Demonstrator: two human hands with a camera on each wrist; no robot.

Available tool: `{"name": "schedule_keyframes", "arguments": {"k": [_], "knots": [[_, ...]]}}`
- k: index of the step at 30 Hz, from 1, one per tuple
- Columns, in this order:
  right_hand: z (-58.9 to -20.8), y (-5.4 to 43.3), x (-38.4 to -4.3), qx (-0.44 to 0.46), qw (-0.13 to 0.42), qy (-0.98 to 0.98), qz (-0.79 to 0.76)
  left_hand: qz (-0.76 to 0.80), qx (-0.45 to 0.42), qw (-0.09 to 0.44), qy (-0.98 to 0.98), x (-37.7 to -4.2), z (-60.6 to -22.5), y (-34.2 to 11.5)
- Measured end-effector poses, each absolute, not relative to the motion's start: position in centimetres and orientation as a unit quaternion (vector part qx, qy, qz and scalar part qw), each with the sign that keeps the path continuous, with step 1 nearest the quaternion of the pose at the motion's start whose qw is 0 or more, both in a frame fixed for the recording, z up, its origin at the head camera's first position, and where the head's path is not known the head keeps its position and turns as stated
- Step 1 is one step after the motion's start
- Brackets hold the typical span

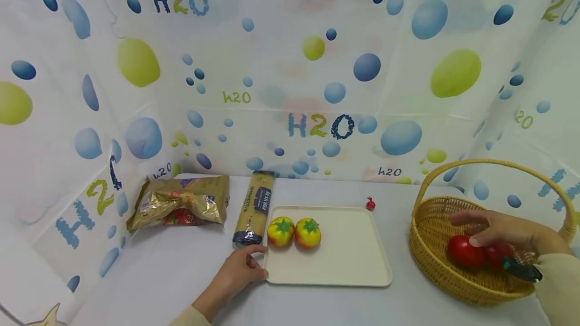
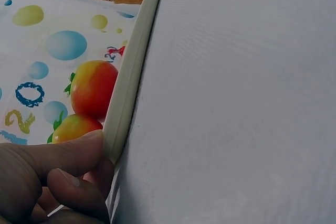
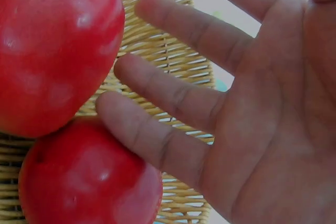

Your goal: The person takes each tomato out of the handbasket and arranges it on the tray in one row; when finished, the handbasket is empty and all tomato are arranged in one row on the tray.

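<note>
At the left edge of a cream tray (image 1: 344,265), my left hand (image 1: 236,271) pinches the rim between thumb and fingers. Two yellow-and-red toy tomatoes with green tops, one (image 1: 280,232) beside the other (image 1: 307,233), sit in the tray's upper left. My right hand (image 1: 507,230) reaches into a wicker basket (image 1: 435,270) under its handle. Two glossy red tomato-like fruits lie in the basket, one (image 3: 52,51) against the other (image 3: 92,177). In the right wrist view the right hand's fingers (image 3: 173,30) are spread and extended beside them, not wrapped around either.
Left of the tray lies a pack of spaghetti (image 1: 255,210). Farther left is a crumpled gold food bag (image 1: 181,202). A small red wrapped candy (image 1: 370,204) lies behind the tray's back right corner. A printed curtain (image 1: 272,64) encloses the white table (image 1: 181,265) at the back and sides.
</note>
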State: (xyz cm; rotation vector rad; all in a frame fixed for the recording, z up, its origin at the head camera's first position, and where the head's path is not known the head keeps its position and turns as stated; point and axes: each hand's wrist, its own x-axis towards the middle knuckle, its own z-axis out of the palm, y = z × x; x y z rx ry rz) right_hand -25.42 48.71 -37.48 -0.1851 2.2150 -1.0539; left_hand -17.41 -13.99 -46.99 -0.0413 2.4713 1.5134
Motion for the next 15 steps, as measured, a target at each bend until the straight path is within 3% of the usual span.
{"name": "schedule_keyframes", "arguments": {"k": [15], "knots": [[-37.5, 47.6, -25.1, -0.054, 0.345, 0.838, -0.418, 0.512, -0.024, 0.129, 0.849, -17.5, -46.9, -13.9]]}}
